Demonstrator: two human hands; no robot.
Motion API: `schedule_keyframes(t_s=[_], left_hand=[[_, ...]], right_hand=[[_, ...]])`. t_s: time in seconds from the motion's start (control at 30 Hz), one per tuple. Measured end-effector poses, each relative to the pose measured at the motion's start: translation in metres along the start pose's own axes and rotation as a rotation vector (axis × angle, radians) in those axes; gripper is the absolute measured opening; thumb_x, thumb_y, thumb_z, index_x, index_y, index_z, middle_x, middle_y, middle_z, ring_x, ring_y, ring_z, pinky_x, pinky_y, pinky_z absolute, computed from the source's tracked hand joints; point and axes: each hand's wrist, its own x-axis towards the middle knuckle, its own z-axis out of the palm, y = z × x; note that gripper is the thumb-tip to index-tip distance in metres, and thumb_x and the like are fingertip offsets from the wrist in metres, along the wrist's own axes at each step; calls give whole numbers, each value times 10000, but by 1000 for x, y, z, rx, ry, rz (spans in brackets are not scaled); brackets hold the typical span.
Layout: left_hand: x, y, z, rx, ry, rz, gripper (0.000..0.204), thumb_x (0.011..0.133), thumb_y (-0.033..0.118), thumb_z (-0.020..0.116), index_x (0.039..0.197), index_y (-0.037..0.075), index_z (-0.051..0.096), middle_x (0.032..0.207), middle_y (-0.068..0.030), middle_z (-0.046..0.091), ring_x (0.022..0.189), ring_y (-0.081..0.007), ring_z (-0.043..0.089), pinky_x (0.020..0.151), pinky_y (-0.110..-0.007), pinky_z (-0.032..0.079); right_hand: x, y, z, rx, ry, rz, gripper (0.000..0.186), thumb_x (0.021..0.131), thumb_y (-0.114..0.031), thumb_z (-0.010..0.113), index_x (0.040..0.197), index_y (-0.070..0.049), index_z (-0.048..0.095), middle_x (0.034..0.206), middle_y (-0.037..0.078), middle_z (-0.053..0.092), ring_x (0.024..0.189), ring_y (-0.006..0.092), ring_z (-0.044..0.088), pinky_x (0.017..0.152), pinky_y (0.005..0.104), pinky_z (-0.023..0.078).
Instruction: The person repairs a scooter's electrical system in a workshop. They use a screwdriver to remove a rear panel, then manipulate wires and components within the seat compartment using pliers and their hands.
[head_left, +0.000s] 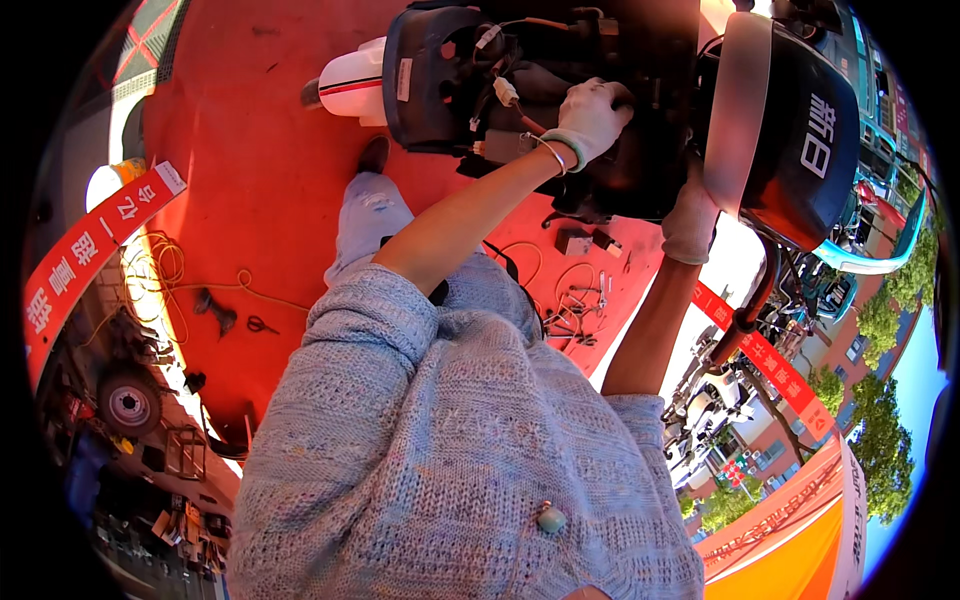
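Observation:
My left hand [590,125], in a pale work glove, reaches into the opened body of a scooter [440,80]. Its fingers curl in against dark parts, and what they pinch, if anything, is hidden. Close beside it, a white wire connector [506,92] sits on a reddish cable, among loose black wiring. My right hand [690,220], gloved too, is raised against the lower edge of a glossy black box-shaped part [815,130] with a pale rim [740,110]. Its fingertips disappear into shadow there. A white fender with a red stripe [352,84] is at the scooter's left end.
Red matting [250,130] covers the floor. A yellow cord [265,293], scissors [262,325] and a dark tool [215,312] lie at left. Small boxes [573,241] and tangled cables [575,310] lie below the scooter. A loose wheel [130,400] is far left; parked scooters [715,400] stand at right.

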Motion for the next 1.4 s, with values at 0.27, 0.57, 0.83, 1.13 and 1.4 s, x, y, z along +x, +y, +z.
schedule_keyframes(t_s=[0.27,0.57,0.83,1.13,1.4], left_hand=[[-4,-5,-2,-100,60,30,146,802,218,611,904,148,690,943,-102,629,915,-312,597,834,-388,473],[-6,-10,4,0,119,185,173,821,213,597,974,170,666,912,-102,614,877,-319,595,794,-405,477],[5,-4,-7,200,-53,157,209,846,295,574,992,161,641,912,-107,598,892,-310,591,790,-399,480],[13,36,-2,64,-110,280,259,835,230,593,1027,59,615,955,-179,642,887,-381,602,786,-433,474],[33,-9,3,-267,-229,-185,394,862,152,565,1214,-14,502,1134,-144,605,1021,-271,577,901,-373,435]], right_hand=[[4,-3,-10,-245,-138,-70,532,684,162,515,1195,15,527,1134,217,561,1109,359,507,944,365,406],[3,-4,-16,-67,-163,-16,340,804,79,433,1117,13,549,1049,193,574,1017,337,513,911,360,405],[4,-4,-3,-613,-276,-16,316,795,36,485,1103,4,548,1137,223,549,1089,368,509,931,388,406],[-15,-84,-18,304,442,509,228,849,-150,568,1040,-26,572,1103,210,563,821,424,591,729,459,488],[-206,21,-23,807,260,778,189,850,-38,555,1004,-1,658,778,77,658,684,146,632,610,261,499]])
